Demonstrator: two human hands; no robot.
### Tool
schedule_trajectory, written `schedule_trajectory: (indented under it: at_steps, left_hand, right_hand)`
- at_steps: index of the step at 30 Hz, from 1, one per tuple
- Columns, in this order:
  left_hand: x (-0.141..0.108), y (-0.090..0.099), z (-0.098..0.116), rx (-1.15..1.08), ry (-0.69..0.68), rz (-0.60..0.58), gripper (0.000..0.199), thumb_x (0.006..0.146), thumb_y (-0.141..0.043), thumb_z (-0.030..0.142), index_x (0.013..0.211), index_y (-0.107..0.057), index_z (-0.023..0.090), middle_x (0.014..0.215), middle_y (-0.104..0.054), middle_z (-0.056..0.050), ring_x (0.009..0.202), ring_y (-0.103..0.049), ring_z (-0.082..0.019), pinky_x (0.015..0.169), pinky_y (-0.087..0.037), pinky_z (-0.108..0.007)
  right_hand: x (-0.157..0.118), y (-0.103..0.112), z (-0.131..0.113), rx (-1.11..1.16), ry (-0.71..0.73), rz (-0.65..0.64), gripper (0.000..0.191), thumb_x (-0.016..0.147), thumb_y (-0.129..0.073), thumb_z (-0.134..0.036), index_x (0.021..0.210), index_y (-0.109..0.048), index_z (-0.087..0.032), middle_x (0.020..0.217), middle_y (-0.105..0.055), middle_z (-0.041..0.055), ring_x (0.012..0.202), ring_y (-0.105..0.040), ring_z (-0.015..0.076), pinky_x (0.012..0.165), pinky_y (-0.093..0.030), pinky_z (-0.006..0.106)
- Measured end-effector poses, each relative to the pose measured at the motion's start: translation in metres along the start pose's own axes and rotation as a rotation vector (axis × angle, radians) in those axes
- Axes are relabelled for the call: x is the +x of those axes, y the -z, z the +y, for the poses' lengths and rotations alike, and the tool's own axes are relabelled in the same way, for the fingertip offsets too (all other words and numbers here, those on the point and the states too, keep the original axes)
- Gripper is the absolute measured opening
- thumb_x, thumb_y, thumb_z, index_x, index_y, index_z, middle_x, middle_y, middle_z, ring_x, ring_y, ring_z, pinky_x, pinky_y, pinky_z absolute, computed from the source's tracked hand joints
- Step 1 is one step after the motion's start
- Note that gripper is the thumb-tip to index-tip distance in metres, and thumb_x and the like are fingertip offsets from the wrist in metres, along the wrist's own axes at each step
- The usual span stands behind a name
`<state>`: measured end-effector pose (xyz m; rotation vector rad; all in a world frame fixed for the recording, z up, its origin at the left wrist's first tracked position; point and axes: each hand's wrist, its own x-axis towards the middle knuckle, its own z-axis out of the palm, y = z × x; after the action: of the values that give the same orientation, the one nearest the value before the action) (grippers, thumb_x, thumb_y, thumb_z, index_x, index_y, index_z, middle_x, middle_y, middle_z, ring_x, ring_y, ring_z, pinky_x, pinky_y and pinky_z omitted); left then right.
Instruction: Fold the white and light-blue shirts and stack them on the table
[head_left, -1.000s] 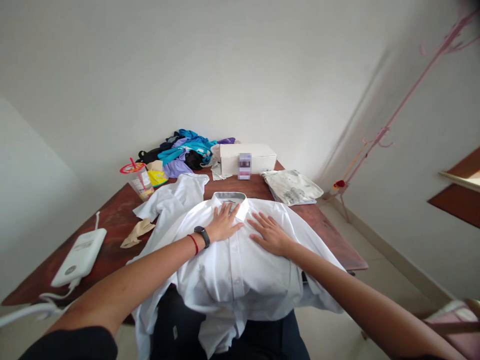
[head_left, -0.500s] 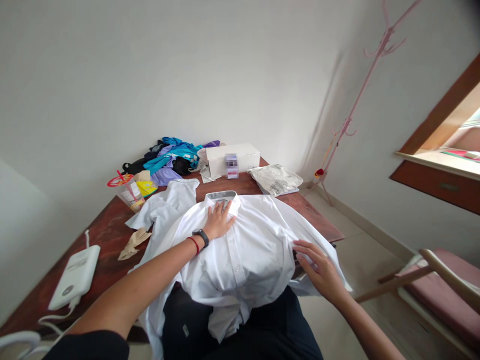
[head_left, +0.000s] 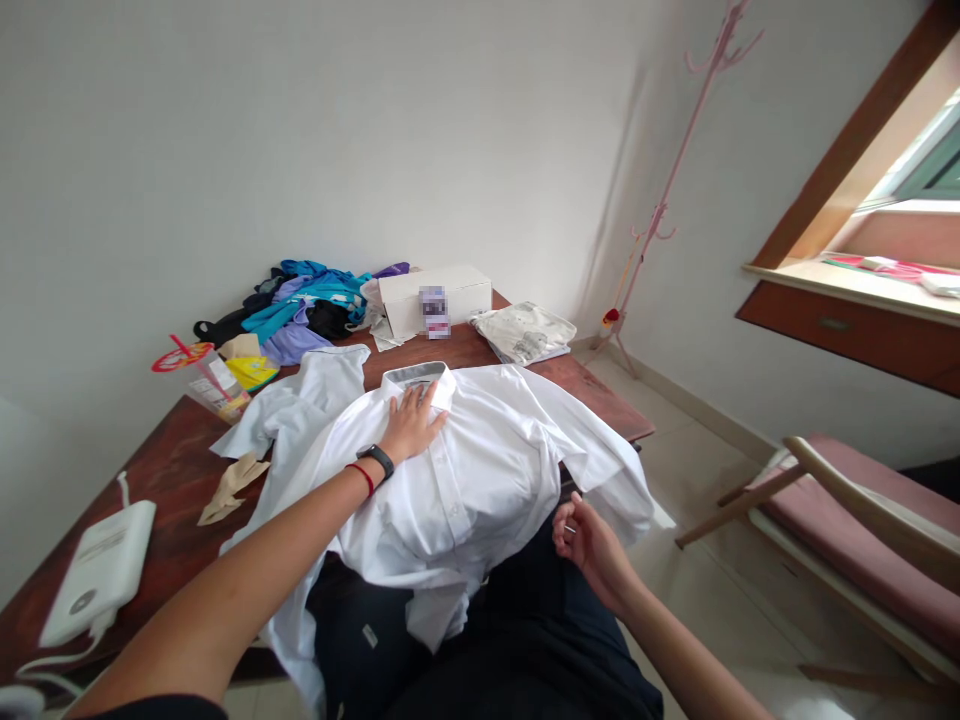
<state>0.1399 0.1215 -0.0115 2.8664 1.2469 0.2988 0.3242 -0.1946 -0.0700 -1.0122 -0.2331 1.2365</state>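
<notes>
Spreading across the tabletop [head_left: 180, 470], the white shirt [head_left: 495, 430] lies front up directly before the person, between and beyond the forearms, with its lower part hanging over the near edge towards the dark trousers [head_left: 525, 600]. Its long axis runs from the collar [head_left: 442, 388] at the far end back towards the body, the button placket [head_left: 450, 500] slanting slightly to the right as it comes nearer. One sleeve [head_left: 600, 445] reaches out past the right side of the tabletop.

Of the two hands, the left hand [head_left: 409, 425] is nearer the collar: it is open, palm down, fingers somewhat apart, pressing on the cloth just below the neck opening and gripping nothing visible. The right hand [head_left: 589, 550] is beside the shirt's lower right side, below the sleeve, half closed with fingers loosely curled; whether it touches or pinches any cloth, I cannot tell. A ring [head_left: 571, 530] shows on one finger.
</notes>
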Motion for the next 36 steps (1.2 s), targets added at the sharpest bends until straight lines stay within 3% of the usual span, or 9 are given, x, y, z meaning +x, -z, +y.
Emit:
schedule_trajectory:
  at_steps: [5,13,17,22,24,27,31,36]
  left_hand:
    - [0.000,0.000,0.001,0.007,-0.004,0.000,0.071,0.104,-0.035,0.053,0.165,-0.021,0.020,0.163,-0.036,-0.019,0.152,-0.029,-0.040,0.119,-0.022,-0.068]
    - [-0.001,-0.001,0.002,-0.028,0.001,0.045,0.071,0.103,-0.039,0.054,0.164,-0.024,0.022,0.160,-0.041,-0.018,0.150,-0.031,-0.039,0.119,-0.022,-0.064]
    - [-0.002,-0.001,0.003,-0.052,0.002,0.064,0.070,0.102,-0.040,0.053,0.163,-0.027,0.021,0.159,-0.042,-0.019,0.150,-0.032,-0.039,0.119,-0.021,-0.064]
    - [-0.003,-0.002,0.004,-0.066,0.010,0.085,0.069,0.101,-0.043,0.051,0.163,-0.029,0.022,0.158,-0.044,-0.018,0.149,-0.034,-0.038,0.120,-0.021,-0.063]
    - [-0.003,-0.003,0.003,-0.068,0.009,0.095,0.069,0.101,-0.043,0.051,0.162,-0.030,0.022,0.158,-0.044,-0.018,0.149,-0.034,-0.038,0.120,-0.021,-0.063]
    - [-0.003,-0.005,0.003,-0.071,0.008,0.110,0.068,0.101,-0.044,0.050,0.162,-0.030,0.023,0.158,-0.045,-0.018,0.148,-0.035,-0.039,0.120,-0.021,-0.063]
    - [-0.003,-0.007,0.003,-0.079,0.006,0.125,0.068,0.100,-0.045,0.048,0.161,-0.031,0.023,0.157,-0.046,-0.017,0.148,-0.035,-0.037,0.120,-0.020,-0.062]
    - [-0.005,-0.005,0.004,-0.097,0.012,0.137,0.067,0.100,-0.048,0.047,0.160,-0.033,0.022,0.155,-0.047,-0.017,0.146,-0.037,-0.036,0.120,-0.021,-0.061]
  right_hand:
    - [0.007,0.014,-0.007,0.319,0.004,0.067,0.041,0.074,-0.084,-0.050,0.098,-0.064,-0.024,0.077,-0.069,-0.0016,0.059,-0.060,0.0119,0.051,-0.048,0.021]
    - [0.021,0.062,-0.052,0.330,0.317,0.264,0.031,0.069,-0.082,-0.033,0.086,-0.059,-0.021,0.067,-0.062,-0.0057,0.055,-0.054,0.0084,0.051,-0.048,0.019]
    - [0.033,0.083,-0.095,0.142,0.571,0.468,0.029,0.069,-0.081,-0.031,0.086,-0.061,-0.019,0.071,-0.063,-0.0055,0.059,-0.057,0.0087,0.052,-0.048,0.018]
    - [0.062,0.100,-0.175,0.007,0.866,0.629,0.029,0.068,-0.080,-0.026,0.087,-0.059,-0.021,0.086,-0.063,-0.0050,0.072,-0.061,0.0093,0.063,-0.053,0.021]
    - [0.079,0.111,-0.205,0.007,0.861,0.616,0.027,0.067,-0.077,-0.022,0.084,-0.056,-0.021,0.084,-0.060,-0.0059,0.071,-0.061,0.0096,0.064,-0.054,0.023]
    - [0.103,0.129,-0.233,0.032,0.732,0.583,0.023,0.070,-0.071,-0.021,0.080,-0.050,-0.022,0.079,-0.056,-0.0061,0.068,-0.061,0.0111,0.066,-0.057,0.027]
    - [0.120,0.141,-0.243,0.014,0.670,0.567,0.020,0.072,-0.068,-0.023,0.077,-0.048,-0.022,0.075,-0.055,-0.0047,0.067,-0.060,0.0126,0.065,-0.058,0.029]
    - [0.120,0.133,-0.257,-0.066,0.777,0.554,0.018,0.071,-0.065,-0.021,0.073,-0.048,-0.021,0.075,-0.054,-0.0038,0.066,-0.058,0.0133,0.061,-0.054,0.028]
